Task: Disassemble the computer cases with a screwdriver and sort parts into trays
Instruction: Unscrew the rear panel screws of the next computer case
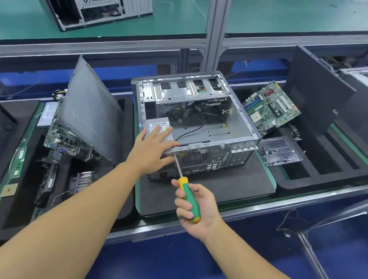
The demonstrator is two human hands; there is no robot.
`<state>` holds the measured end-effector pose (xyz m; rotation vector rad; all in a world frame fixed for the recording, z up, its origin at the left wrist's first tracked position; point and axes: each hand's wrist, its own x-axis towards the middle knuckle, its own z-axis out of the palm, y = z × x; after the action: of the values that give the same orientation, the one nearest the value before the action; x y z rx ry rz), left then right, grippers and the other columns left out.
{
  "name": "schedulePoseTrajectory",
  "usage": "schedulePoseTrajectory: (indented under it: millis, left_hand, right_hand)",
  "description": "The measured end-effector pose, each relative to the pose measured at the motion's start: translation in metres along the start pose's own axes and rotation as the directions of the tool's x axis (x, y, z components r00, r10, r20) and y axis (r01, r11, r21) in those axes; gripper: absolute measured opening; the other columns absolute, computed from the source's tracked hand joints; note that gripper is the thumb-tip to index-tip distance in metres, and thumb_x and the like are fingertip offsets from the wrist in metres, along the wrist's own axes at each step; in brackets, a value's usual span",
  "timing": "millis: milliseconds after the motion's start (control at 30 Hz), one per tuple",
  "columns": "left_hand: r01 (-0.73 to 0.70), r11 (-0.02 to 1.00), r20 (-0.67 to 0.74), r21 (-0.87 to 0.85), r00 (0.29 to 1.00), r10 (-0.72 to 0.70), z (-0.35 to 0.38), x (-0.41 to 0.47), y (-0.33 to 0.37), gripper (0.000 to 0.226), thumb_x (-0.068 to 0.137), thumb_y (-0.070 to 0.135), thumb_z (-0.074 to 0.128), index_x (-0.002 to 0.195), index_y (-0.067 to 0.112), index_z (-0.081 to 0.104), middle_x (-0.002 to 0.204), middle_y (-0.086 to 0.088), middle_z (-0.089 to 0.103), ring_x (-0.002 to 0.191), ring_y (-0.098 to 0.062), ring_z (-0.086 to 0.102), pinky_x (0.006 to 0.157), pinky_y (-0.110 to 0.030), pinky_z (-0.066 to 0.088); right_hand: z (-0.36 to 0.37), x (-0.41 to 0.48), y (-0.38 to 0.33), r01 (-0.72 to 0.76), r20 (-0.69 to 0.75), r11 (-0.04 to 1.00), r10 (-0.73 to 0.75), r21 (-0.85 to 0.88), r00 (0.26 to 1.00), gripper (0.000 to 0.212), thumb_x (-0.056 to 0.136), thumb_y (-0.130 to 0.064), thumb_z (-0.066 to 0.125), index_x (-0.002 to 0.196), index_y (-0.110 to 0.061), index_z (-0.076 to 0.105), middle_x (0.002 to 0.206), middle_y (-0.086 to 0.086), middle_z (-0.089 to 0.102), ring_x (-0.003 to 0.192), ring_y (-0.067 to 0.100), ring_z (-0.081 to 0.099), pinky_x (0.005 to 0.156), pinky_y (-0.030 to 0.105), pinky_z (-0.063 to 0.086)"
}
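R hand (204, 209) wraps the green plastic-handled screwdriver w/ yellow end caps (187, 193): fingers curled round the handle, thumb up by the yellow collar. Steel shaft runs up and slightly left from the grip. Tip sits on the rear panel of the open grey sheet-metal computer case (216, 156), top-left corner just under the rim, next to the fan grille. Can't tell if the tip is seated in a screw.

L hand (151, 152) is up-left of the grip, fingers straight and spread, palm flat on the case's rear rim. Fingertips reach over the grey boxy power supply w/ white label (152, 122) inside. Thumb tip lies just beside the shaft tip.

Case lies on its side, open face up, directly beyond the grip on a black foam mat (205, 189). Loose black cables inside, silver drive cage at the far end.

Right of the grip: small grey plastic tray of dark screws (279, 151) just beside the case corner. Beyond it a green motherboard (270, 108), tilted against the case's right wall, over a black foam tray (316, 171).

Left of the grip: 2nd black foam tray (17, 214) w/ a dark grey side panel (88, 112) leaning, another green motherboard (66, 137) under it, and a finned alu heatsink (82, 181). Green RAM stick (20, 162) and square CPU chip (8, 190) on its far-left border.
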<state>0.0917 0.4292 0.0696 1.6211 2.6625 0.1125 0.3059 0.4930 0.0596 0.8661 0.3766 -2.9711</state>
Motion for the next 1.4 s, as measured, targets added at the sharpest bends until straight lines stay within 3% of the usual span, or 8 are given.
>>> schedulePoseTrajectory:
  millis: [467,600,700,767,900,1000,1333,1400]
  left_hand:
    - [0.008,1.000,0.021,-0.021,1.000,-0.008,-0.003,-0.003,-0.001,0.080,0.097,0.051,0.052,0.160,0.024,0.009,0.167,0.007,0.002,0.154,-0.020,-0.001,0.124,-0.046,0.000]
    - [-0.015,1.000,0.023,-0.010,1.000,0.016,-0.002,-0.005,-0.002,0.077,0.099,0.047,0.050,0.160,0.023,0.009,0.167,0.006,0.002,0.154,-0.020,-0.001,0.124,-0.045,-0.001]
    - [-0.031,0.999,0.042,-0.019,0.999,0.032,-0.002,-0.004,-0.006,0.078,0.098,0.044,0.051,0.160,0.023,0.008,0.167,0.005,0.001,0.154,-0.020,-0.002,0.124,-0.046,-0.001]
    - [-0.027,0.999,0.057,-0.037,0.998,0.029,-0.002,-0.003,-0.005,0.078,0.097,0.042,0.051,0.160,0.024,0.008,0.167,0.005,0.000,0.154,-0.020,-0.002,0.123,-0.046,-0.003]
    - [-0.031,0.998,0.071,-0.055,0.997,0.035,-0.003,-0.003,-0.006,0.080,0.094,0.035,0.052,0.160,0.023,0.008,0.167,0.005,-0.001,0.154,-0.020,-0.004,0.123,-0.046,-0.004]
    - [-0.041,0.998,0.072,-0.052,0.996,0.045,-0.004,-0.004,-0.008,0.082,0.092,0.033,0.052,0.160,0.023,0.007,0.167,0.005,-0.002,0.154,-0.020,-0.004,0.123,-0.046,-0.004]
    - [-0.050,0.996,0.041,-0.071,0.998,0.053,-0.001,-0.005,-0.009,0.078,0.096,0.039,0.053,0.160,0.024,0.010,0.167,0.006,0.001,0.154,-0.019,-0.003,0.123,-0.047,-0.003]
    - [-0.049,0.996,0.036,-0.074,0.998,0.051,-0.001,-0.004,-0.009,0.078,0.097,0.040,0.053,0.160,0.025,0.010,0.167,0.007,0.001,0.154,-0.018,-0.003,0.123,-0.047,-0.003]
  right_hand:
    - [0.014,0.004,0.010,0.149,-0.157,0.823,-0.277,-0.548,0.948,0.021,0.104,-0.015,0.042,0.106,-0.003,0.059,0.068,0.003,0.056,0.048,0.015,0.045,0.040,0.024,0.035]
    - [0.020,0.001,0.020,-0.015,-0.114,0.155,-0.657,-0.988,0.745,0.020,0.102,-0.028,0.047,0.089,-0.013,0.052,0.074,0.000,0.056,0.061,0.019,0.048,0.051,0.030,0.035]
    - [0.016,-0.001,0.024,-0.247,0.049,-0.249,-0.791,-0.937,0.610,0.015,0.100,-0.036,0.052,0.096,-0.026,0.042,0.076,-0.010,0.051,0.067,0.020,0.049,0.055,0.033,0.030]
    - [0.018,0.001,0.018,-0.202,0.026,-0.199,-0.772,-0.959,0.635,0.017,0.097,-0.033,0.056,0.098,-0.024,0.042,0.081,-0.007,0.056,0.070,0.024,0.053,0.058,0.035,0.039]
    - [0.032,0.009,0.011,0.004,-0.285,0.492,-0.510,-0.870,0.811,0.018,0.092,-0.031,0.057,0.096,-0.014,0.051,0.082,0.007,0.060,0.056,0.021,0.052,0.048,0.031,0.047]
    - [0.028,0.005,0.001,-0.079,-0.351,0.746,-0.214,-0.661,0.912,0.029,0.095,-0.029,0.048,0.096,-0.004,0.064,0.080,0.010,0.066,0.054,0.018,0.055,0.054,0.029,0.047]
    - [0.008,0.000,0.007,0.029,-0.142,0.331,-0.481,-0.943,0.865,0.011,0.097,-0.029,0.056,0.100,-0.023,0.047,0.086,0.003,0.068,0.048,0.016,0.054,0.046,0.027,0.048]
    - [0.015,-0.001,0.002,-0.019,-0.190,0.373,-0.428,-0.928,0.884,0.021,0.096,-0.037,0.058,0.104,-0.021,0.047,0.081,0.002,0.066,0.046,0.014,0.048,0.043,0.025,0.041]
